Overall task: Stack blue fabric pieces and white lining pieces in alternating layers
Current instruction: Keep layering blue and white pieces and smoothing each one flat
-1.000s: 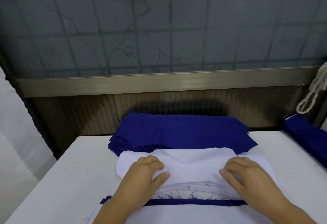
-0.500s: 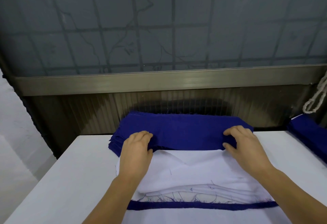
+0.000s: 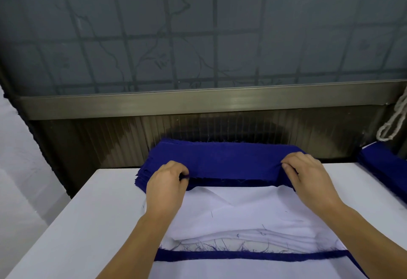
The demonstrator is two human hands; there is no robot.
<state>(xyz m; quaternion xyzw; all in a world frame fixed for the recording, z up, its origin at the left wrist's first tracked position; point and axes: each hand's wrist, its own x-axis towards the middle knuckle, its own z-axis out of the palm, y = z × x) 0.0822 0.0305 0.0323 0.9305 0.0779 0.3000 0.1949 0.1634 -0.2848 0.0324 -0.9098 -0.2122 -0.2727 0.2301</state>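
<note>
A pile of blue fabric pieces [image 3: 220, 155] lies at the far edge of the white table [image 3: 92, 217]. My left hand [image 3: 165, 184] pinches the near left edge of the top blue piece. My right hand [image 3: 308, 179] pinches its near right edge, and that edge is lifted slightly off the pile. In front of the pile lies the layered stack, topped by a white lining piece [image 3: 248, 214]. A frayed blue edge [image 3: 248, 255] shows under it near the bottom, with more white below.
Another stack of blue fabric [image 3: 387, 166] sits at the table's right edge. A white cord [image 3: 394, 122] hangs at the right. Behind the table stand a ribbed dark panel and a metal ledge [image 3: 209, 100] below a frosted window.
Both hands left the white lining piece, reached forward to the blue pile, and now pinch and lift the near edge of the top blue piece.
</note>
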